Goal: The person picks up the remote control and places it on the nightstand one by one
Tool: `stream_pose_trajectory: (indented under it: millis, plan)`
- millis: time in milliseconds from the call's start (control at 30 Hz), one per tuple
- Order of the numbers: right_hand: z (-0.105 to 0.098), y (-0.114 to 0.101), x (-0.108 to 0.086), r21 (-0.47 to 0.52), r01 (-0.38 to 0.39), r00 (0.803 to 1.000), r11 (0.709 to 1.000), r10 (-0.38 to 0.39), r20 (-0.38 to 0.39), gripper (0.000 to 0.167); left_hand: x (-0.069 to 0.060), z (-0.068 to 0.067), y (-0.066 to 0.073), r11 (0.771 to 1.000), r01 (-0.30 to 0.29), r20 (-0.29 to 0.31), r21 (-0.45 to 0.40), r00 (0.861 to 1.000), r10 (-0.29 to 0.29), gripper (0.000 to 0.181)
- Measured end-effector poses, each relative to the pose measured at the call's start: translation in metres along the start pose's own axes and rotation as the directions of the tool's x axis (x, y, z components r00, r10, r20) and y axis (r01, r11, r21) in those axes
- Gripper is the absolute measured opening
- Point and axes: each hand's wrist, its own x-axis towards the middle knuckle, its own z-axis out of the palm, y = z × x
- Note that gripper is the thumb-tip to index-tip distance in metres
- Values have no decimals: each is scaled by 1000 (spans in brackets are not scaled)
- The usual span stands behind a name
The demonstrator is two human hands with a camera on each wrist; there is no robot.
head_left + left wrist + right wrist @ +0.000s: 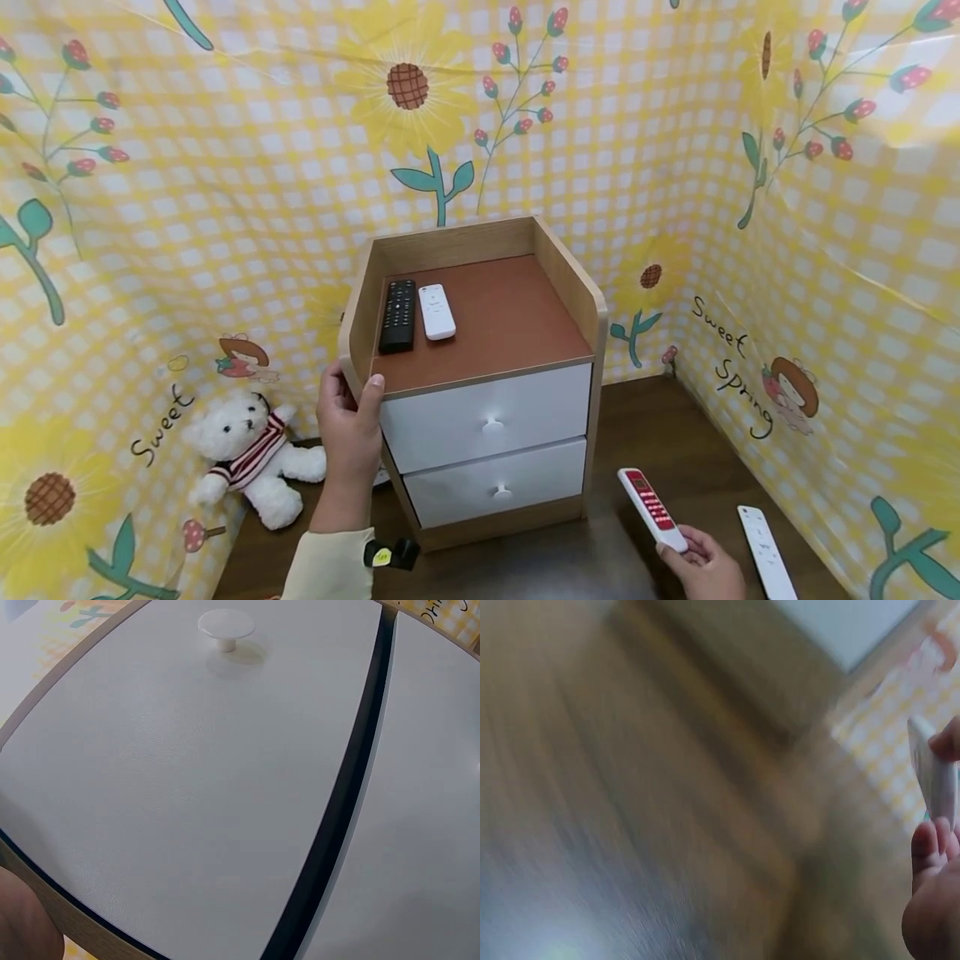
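Observation:
A small wooden cabinet with two white drawers stands in the middle of the head view. My left hand grips the front edge of its left side panel, thumb on the near side; part of that hand shows in the left wrist view beside a white drawer front. On the brown cabinet top lie a black remote and a white remote, side by side at the left. My right hand pinches the lower end of a white remote with a red face, to the right of the cabinet.
Another white remote lies on the dark wooden surface at the far right. A white teddy bear in a striped top sits left of the cabinet. Yellow checked cloth with flowers covers the walls behind and at both sides.

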Motion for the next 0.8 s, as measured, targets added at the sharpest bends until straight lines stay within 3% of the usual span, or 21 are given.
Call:
stream_pose_trajectory:
  millis: [100,167,200,233,300,367,433,567,667,733,800]
  plan:
    - [-1,-22,-21,202,95,994,975,-103,31,52,0,-3,2,1000,-7,-22,-5,1000,7,36]
    - [-1,-37,-34,341,217,968,915,-246,44,42,-1,-5,3,1000,-12,-32,-13,999,11,35]
    - [-1,-45,-40,404,280,944,871,-326,49,41,-2,-6,3,1000,-12,-36,-13,999,12,36]
    - [-1,-53,-45,460,346,908,818,-416,55,45,-2,-7,3,1000,-13,-40,-13,999,13,36]
    - [-2,-70,-54,540,455,816,708,-574,64,54,-3,-8,3,1000,-16,-41,-17,999,15,37]
    - [-3,-91,-62,573,533,724,623,-686,73,56,-3,-8,3,1000,-18,-40,-18,999,17,37]
    - [-3,-113,-69,567,598,654,567,-754,63,57,-2,-7,2,1000,-19,-36,-18,999,19,36]
    - [4,-163,-84,460,685,642,565,-767,-13,61,0,-5,2,1000,-16,-21,-14,1000,16,36]
    - [14,-201,-93,333,738,642,587,-762,-79,65,1,-3,1,1000,-14,-12,-18,1000,14,38]
    - [20,-225,-94,239,771,626,590,-771,-116,65,1,-2,0,1000,-11,-4,-24,1000,11,39]
    - [26,-250,-93,140,782,622,607,-771,-135,62,2,1,-2,1000,-6,2,-27,1000,6,40]
